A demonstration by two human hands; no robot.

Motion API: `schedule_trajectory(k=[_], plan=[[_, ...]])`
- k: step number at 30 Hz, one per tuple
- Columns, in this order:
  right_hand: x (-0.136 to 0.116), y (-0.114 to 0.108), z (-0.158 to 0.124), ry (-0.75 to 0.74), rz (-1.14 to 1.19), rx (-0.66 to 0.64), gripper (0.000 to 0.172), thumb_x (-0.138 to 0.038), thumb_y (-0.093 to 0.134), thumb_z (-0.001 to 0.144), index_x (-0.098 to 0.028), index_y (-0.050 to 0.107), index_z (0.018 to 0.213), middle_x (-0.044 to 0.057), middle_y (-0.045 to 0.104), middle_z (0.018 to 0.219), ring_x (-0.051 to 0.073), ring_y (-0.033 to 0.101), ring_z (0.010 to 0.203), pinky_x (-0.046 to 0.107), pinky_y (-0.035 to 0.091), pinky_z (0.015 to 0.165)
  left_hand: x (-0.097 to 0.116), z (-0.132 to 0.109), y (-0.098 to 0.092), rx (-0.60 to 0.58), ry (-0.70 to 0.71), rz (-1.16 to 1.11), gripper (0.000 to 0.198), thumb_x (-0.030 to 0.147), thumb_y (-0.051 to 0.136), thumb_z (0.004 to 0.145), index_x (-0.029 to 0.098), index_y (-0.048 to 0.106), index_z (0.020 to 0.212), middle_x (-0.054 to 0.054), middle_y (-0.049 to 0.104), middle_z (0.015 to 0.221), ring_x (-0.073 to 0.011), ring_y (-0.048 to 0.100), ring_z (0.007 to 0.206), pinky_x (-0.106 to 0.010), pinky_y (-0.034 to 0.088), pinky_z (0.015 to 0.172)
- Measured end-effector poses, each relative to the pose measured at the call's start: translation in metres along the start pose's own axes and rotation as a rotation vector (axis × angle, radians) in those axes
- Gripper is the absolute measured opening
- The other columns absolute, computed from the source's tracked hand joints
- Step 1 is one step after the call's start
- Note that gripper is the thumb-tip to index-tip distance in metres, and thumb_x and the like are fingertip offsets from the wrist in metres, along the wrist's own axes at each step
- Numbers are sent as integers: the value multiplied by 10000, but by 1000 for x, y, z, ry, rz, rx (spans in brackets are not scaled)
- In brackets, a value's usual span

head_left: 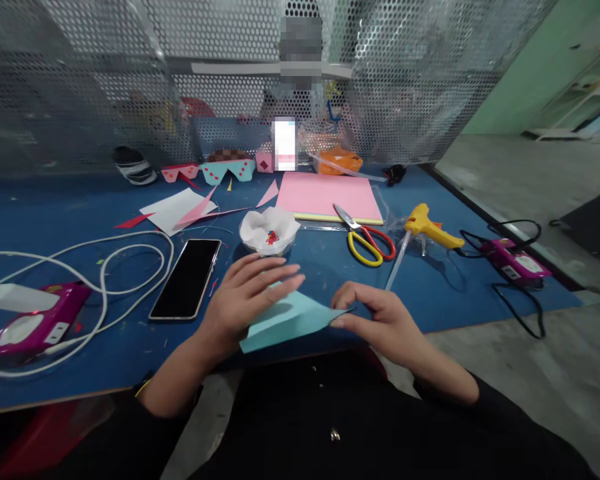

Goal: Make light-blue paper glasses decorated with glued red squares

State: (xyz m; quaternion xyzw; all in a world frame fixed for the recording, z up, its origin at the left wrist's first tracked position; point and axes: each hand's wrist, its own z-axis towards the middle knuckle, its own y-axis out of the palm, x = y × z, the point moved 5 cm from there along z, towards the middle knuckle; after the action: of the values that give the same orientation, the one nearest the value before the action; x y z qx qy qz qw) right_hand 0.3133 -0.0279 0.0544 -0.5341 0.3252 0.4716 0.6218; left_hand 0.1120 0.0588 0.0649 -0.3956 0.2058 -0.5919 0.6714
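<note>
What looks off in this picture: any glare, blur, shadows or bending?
In the head view: the scene stretches toward the edges, as through a wide lens; light streaks glare on the perforated panel; a screen is washed-out white, with mosaic blocks around it; a soft shadow lies by the yellow glue gun; the light-blue paper has a clear outline.

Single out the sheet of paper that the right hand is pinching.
The light blue sheet, held at its pointed end by the right hand; the pink sheet and the white sheet lie farther back, untouched.
</note>
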Motion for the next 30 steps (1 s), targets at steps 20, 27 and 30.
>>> schedule_trajectory(k=[20,27,30], plan=[[32,11,-43,-207,-719,137,114,-213,591,973,-202,693,922,30,705,868,166,603,812,321,394,736,39,-64,22,-194,-399,-95,118,159,568,955,239,654,944,4,760,1034,-214,638,1051,-386,404,923],[36,10,-35,-30,-702,77,199,-287,533,1002,-204,653,866,36,643,850,188,557,781,326,346,687,30,-56,22,-190,-573,-81,139,282,628,944,229,670,822,-25,702,916,-222,597,946,-356,432,812],[37,13,-31,-11,-778,39,256,-308,478,1021,-195,625,845,51,633,840,203,531,759,327,335,666,28,-54,24,-224,-581,-53,188,300,604,952,215,646,790,-42,674,892,-231,582,914,-364,424,787]])
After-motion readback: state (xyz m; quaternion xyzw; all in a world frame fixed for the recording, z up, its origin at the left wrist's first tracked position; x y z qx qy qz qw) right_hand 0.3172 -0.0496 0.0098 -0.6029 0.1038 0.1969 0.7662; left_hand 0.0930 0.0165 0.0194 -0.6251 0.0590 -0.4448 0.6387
